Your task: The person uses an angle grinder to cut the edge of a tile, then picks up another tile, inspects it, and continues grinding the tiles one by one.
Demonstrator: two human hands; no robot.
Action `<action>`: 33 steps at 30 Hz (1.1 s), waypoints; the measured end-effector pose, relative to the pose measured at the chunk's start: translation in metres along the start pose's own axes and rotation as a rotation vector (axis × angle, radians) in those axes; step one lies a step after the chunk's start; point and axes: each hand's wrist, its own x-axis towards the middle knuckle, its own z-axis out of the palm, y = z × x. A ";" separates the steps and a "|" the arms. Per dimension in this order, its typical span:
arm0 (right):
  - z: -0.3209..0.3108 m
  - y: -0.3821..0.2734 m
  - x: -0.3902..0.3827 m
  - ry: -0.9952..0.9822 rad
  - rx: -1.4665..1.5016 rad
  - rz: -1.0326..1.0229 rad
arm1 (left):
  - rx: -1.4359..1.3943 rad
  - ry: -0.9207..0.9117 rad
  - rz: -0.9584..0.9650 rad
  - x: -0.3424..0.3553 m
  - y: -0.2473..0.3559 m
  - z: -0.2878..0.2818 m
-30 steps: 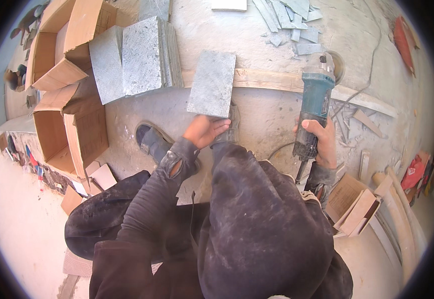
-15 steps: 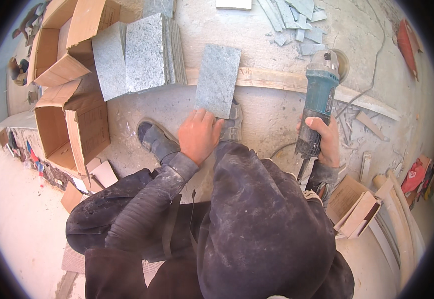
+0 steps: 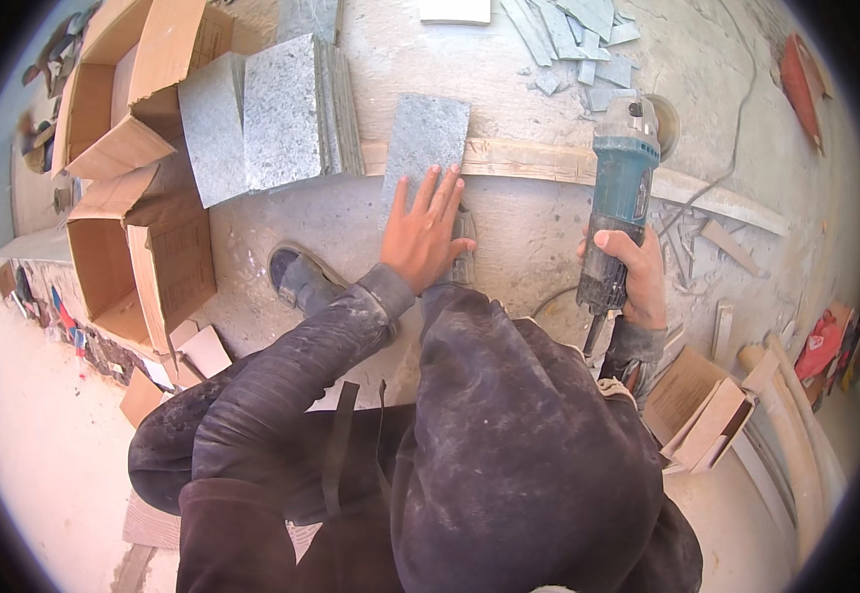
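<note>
A grey stone tile (image 3: 427, 138) lies across a long wooden plank (image 3: 549, 163) on the dusty floor. My left hand (image 3: 424, 235) presses flat on the tile's near end, fingers spread. My right hand (image 3: 632, 274) grips the body of a teal angle grinder (image 3: 620, 193), which points away from me with its disc (image 3: 659, 117) near the plank, right of the tile. The grinder's cord (image 3: 727, 168) trails off to the right. My dusty dark sleeves and hooded top fill the lower middle.
A stack of grey stone tiles (image 3: 272, 114) leans against open cardboard boxes (image 3: 129, 188) at the left. Cut tile scraps (image 3: 568, 30) lie at the top. A shoe (image 3: 301, 282) rests below the stack. More cardboard (image 3: 702, 405) and offcuts lie right.
My left hand has slid forward and flattened onto the tile. The grinder, still in my right hand, has moved slightly up toward the plank.
</note>
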 end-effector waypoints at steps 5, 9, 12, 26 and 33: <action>-0.002 0.000 0.001 -0.008 0.019 0.013 | -0.008 -0.062 -0.012 -0.024 0.005 -0.005; -0.003 0.000 0.001 -0.012 0.006 0.011 | -0.007 -0.044 -0.021 -0.030 0.006 -0.002; -0.004 0.001 0.001 -0.009 0.002 0.016 | -0.016 0.016 -0.048 -0.022 0.006 0.001; -0.002 0.001 0.000 -0.003 -0.022 0.013 | -0.003 0.102 -0.074 0.017 -0.005 0.013; -0.003 0.002 0.001 -0.016 -0.022 0.032 | -0.296 0.333 -0.458 -0.032 0.000 0.026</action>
